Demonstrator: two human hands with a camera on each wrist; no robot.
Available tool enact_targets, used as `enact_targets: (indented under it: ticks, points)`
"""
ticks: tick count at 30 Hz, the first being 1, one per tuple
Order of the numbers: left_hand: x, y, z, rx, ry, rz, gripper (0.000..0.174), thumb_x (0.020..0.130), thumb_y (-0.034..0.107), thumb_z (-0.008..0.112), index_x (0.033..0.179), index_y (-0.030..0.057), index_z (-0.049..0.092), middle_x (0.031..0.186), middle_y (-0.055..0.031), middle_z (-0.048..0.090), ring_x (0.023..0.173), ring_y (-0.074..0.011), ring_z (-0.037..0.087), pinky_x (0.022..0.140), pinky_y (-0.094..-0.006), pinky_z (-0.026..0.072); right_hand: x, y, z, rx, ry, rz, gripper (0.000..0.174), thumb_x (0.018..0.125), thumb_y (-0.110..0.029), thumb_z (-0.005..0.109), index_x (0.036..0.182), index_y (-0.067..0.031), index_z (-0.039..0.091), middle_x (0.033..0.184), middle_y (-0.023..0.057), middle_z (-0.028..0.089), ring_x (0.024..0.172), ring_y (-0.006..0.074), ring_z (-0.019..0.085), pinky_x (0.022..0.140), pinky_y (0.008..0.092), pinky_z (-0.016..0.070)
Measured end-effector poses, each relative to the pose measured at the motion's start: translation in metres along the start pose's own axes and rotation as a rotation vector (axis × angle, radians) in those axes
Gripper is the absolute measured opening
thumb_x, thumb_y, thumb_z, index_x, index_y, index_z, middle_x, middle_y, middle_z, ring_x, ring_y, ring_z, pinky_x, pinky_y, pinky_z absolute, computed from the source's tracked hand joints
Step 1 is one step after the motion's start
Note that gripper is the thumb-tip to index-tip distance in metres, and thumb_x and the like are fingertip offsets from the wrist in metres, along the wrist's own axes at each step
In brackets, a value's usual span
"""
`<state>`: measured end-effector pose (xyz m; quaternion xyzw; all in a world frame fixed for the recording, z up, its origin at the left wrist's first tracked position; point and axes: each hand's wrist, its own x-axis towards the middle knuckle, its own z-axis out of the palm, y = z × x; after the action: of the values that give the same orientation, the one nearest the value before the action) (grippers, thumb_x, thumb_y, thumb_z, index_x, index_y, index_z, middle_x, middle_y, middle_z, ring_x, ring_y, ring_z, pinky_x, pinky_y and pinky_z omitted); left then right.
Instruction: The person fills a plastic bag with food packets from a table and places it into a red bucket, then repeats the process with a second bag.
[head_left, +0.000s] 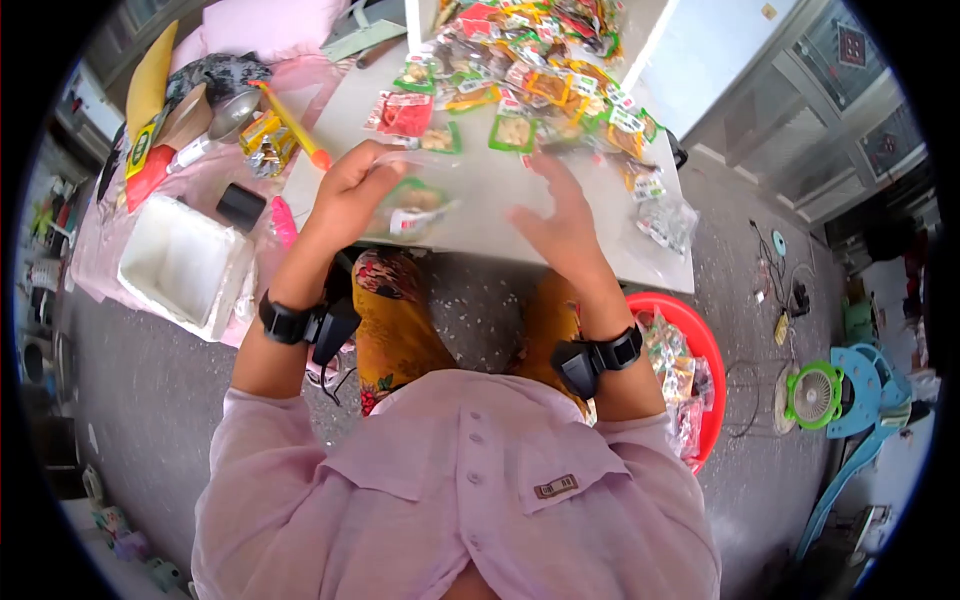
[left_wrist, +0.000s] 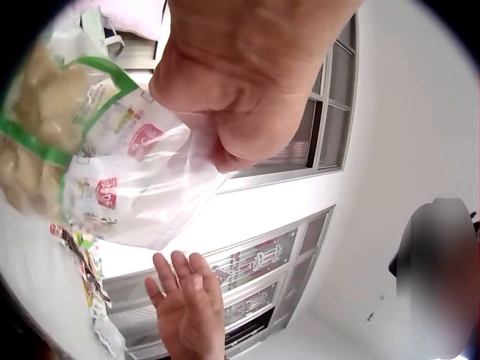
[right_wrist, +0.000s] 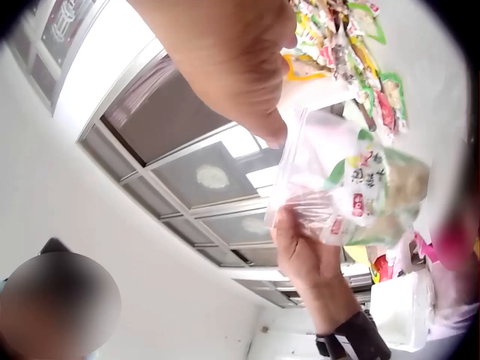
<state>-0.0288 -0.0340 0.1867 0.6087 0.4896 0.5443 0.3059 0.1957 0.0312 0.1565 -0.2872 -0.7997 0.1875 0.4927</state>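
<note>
The left hand (head_left: 352, 195) pinches the top edge of a clear plastic bag (head_left: 415, 208) over the table's near edge. Green-bordered packets with pale contents show inside this bag (left_wrist: 142, 161) in the left wrist view, where the left hand (left_wrist: 240, 75) grips its corner. In the right wrist view the bag (right_wrist: 367, 187) hangs from the left hand (right_wrist: 304, 251), with the right hand (right_wrist: 232, 67) near its upper edge. The right hand (head_left: 565, 220) is apart from the bag in the head view, fingers spread and holding nothing.
Many colourful packets (head_left: 550, 85) are heaped at the table's far side, some loose ones nearer. A clear crumpled bag (head_left: 667, 222) lies at the right edge. A red basin (head_left: 712, 375) of packets stands below right; a white foam box (head_left: 180, 265) is at left.
</note>
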Motion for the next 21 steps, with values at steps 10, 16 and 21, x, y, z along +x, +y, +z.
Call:
enact_targets:
  ticks: [10,16,21]
  points:
    - [-0.073,-0.015,0.069,-0.356,-0.175,-0.114,0.013,0.084,0.012,0.045,0.091,0.0008,0.048,0.086,-0.007,0.055,0.081,-0.0118,0.051,0.072,-0.0256,0.0404,-0.041,-0.052,-0.043,-0.053,-0.502,0.136,0.013,0.07,-0.015,0.055,0.076,-0.0039,0.051,0.068,0.0117,0.051,0.067,0.03,0.05,0.058,0.0371,0.0385]
    - [-0.078,-0.011,0.095,-0.346,-0.161,-0.118,0.015,0.084,0.014,0.045,0.088,0.0003,0.049,0.087,-0.0084,0.055,0.081,-0.0133,0.052,0.073,-0.0251,0.0406,-0.077,-0.048,-0.048,0.082,-0.501,0.12,0.01,0.072,-0.012,0.051,0.075,-0.0028,0.051,0.07,0.0122,0.051,0.067,0.0302,0.049,0.059,0.0375,0.0378]
    - [-0.074,-0.035,0.09,-0.102,-0.355,-0.227,0.014,0.084,0.014,0.046,0.087,0.0002,0.049,0.088,-0.0076,0.055,0.079,-0.0121,0.052,0.072,-0.0238,0.0403,-0.084,-0.033,-0.086,0.131,-0.411,0.164,0.009,0.074,-0.011,0.049,0.073,-0.0016,0.049,0.069,0.013,0.05,0.066,0.0311,0.049,0.06,0.0372,0.0388]
